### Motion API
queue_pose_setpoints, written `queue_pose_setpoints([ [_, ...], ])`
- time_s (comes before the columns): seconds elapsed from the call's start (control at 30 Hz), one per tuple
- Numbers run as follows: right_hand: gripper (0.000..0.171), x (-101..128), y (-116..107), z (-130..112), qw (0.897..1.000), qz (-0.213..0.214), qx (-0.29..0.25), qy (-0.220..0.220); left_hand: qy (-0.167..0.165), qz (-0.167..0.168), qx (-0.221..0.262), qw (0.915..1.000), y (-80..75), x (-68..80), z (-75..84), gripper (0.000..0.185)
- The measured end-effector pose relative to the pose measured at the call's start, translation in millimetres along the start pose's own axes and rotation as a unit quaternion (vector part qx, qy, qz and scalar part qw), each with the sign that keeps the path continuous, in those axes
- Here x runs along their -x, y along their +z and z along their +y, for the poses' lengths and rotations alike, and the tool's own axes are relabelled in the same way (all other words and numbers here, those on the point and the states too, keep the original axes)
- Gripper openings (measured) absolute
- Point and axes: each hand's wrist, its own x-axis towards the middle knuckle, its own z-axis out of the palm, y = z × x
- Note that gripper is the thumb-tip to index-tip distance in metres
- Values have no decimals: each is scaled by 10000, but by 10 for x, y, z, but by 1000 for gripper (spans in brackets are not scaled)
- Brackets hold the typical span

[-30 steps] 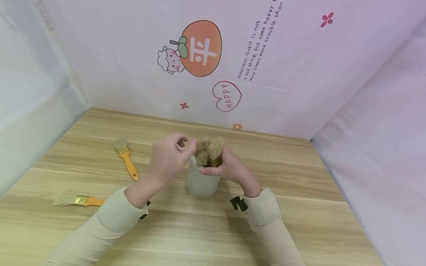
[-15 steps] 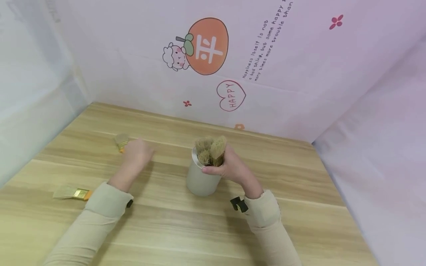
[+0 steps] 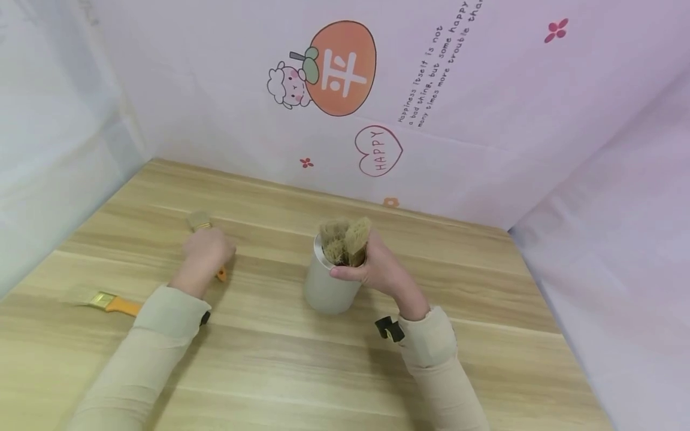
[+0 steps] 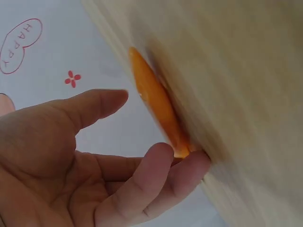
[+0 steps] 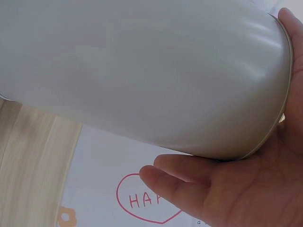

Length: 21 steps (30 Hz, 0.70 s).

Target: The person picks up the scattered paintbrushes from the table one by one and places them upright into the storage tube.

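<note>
My left hand (image 3: 205, 250) is over a paintbrush lying on the table; its bristles (image 3: 199, 220) and the tip of its orange handle (image 3: 221, 273) show on either side. In the left wrist view the thumb stands apart from the orange handle (image 4: 156, 101), while bent fingertips reach its far end, close to the tabletop. My right hand (image 3: 385, 269) grips the rim of a pale grey cylindrical canister (image 3: 331, 290), thumb in front. Several brushes stand in it with bristles (image 3: 335, 236) upward. In the right wrist view the canister (image 5: 142, 71) hides part of that hand.
Another orange-handled paintbrush (image 3: 121, 305) lies at the left, beside my left sleeve, which covers its handle end. The wooden table (image 3: 291, 371) is bordered by a white printed cloth (image 3: 237, 137) at the back and by plain cloth at both sides.
My left hand has moved left from beside the canister's rim and come down over the upper-left paintbrush. My right hand stays on the canister. The head view has shifted slightly.
</note>
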Motion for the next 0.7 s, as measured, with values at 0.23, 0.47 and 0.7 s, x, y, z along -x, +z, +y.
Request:
queue_pose_setpoints([
  [0.23,66,-6,-10,-2,9998,-19,99,-149,-31,19,-61,10000,3,-147,-39,35],
  [0.47,66,-11,-5,-9,9998,-32,-152,-93,-402,124,-85,9991,-17,-270,-85,34],
  [0.7,65,-7,-6,-16,9999,-29,-99,-129,7,383,312,9988,-15,-254,-155,26],
])
